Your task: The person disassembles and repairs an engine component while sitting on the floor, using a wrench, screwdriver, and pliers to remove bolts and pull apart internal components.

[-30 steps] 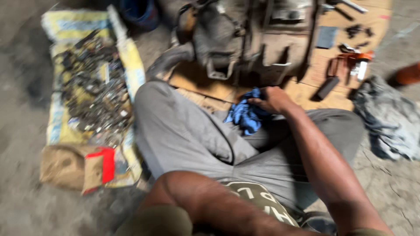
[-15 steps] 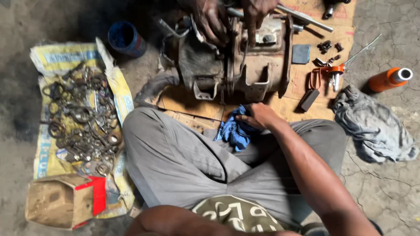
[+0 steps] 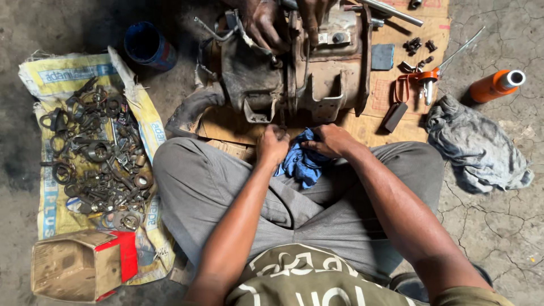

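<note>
Swung down and steadied since half a second back, with the left hand (image 3: 273,145) now up beside the right hand (image 3: 328,140) at the blue rag (image 3: 300,164) instead of tucked out of frame. Far left: torn cardboard box (image 3: 79,265) with a red flap, then a woven sack (image 3: 56,141) spread on the floor under a heap of rusty rings and springs (image 3: 96,158). Blue tub (image 3: 146,45) above that. Middle: greasy engine casing (image 3: 294,73) on flattened cardboard (image 3: 391,96), another person's hands (image 3: 272,25) busy on top of it. Left fingers balled tight, probably pinching something small at the casing's lower edge, can't tell what. Right fingers curled loosely, pressing on the rag in the lap. Best bet for doing this well: keep the rag bunched under the work so nothing tiny drops into the lap, and stay clear of the other pair of hands. Further right: orange-handled tools (image 3: 422,82), grey cloth (image 3: 476,144), orange can (image 3: 496,85) lying on cracked floor.
</note>
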